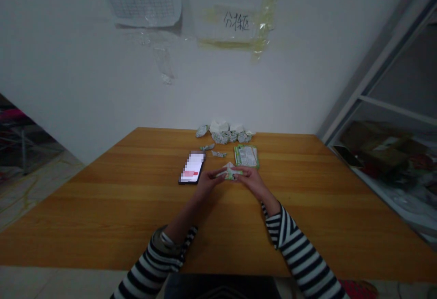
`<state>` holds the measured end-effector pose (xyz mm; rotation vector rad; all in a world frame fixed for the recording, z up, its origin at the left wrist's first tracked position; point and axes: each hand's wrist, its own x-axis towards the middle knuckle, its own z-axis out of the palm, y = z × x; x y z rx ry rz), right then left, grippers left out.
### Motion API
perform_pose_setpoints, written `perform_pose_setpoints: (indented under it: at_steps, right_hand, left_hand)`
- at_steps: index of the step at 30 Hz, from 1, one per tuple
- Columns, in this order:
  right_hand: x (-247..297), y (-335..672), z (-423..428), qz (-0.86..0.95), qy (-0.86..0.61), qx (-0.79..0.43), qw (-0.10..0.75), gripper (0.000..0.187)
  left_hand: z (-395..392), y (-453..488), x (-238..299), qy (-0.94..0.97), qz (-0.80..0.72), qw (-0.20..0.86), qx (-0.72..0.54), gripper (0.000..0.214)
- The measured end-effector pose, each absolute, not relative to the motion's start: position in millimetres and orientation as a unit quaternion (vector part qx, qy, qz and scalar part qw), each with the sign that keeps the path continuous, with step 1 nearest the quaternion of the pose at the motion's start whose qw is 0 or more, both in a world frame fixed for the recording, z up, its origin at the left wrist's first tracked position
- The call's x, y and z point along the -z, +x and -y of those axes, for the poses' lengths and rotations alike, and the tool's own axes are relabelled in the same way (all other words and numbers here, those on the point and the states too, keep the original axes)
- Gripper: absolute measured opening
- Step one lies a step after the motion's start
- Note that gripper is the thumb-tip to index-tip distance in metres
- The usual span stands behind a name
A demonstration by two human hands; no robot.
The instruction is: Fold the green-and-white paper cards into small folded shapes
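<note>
Wrapper [229, 172] with green-and-white print sits pinched between both hands near the middle of the surface [112, 217], partly folded into a small bundle. The left hand [210, 181] and the right hand [251, 181] are both closed on it from either end, fingers curled inward. Toward the far edge of the surface, a cluster of folded and crumpled pieces [223, 137], white and green, lies in a loose row, with two small folded scraps [207, 147] just in front of it. A flat green packet [246, 156] lies unfolded just ahead of the right hand, so at least one piece is flat while many others are already bundled. A phone [191, 168] lies face up just beside the left hand, its screen blurred.
</note>
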<state>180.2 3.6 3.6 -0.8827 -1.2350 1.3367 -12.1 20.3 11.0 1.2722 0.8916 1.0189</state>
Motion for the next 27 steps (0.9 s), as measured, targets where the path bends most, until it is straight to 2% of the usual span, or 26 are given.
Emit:
perform_pose_setpoints:
  at_steps: [3,13,18,27]
  right_hand:
    - [-0.1,180.2,-7.3,0.504,-0.402,-0.52,0.561,0.038]
    - [5.0,188.0,-5.7,0.563,-0.376,-0.539,0.501,0.033]
    - [6.1,182.9,-5.4,0.585,-0.38,-0.493,0.52,0.032]
    - [10.3,183.3,-10.5,0.546,-0.397,-0.515,0.528,0.031]
  left_hand:
    - [-21.8,-10.8,-7.9,0.543,-0.388,0.59,-0.454,0.06]
    - [-21.5,-14.7,-9.3,0.557,-0.356,0.625,-0.415,0.048]
    - [-23.6,-13.8,-6.1,0.556,-0.378,0.611,-0.418,0.053]
    - [-23.3,-17.0,-14.0,0.546,-0.376,0.632,-0.401,0.054]
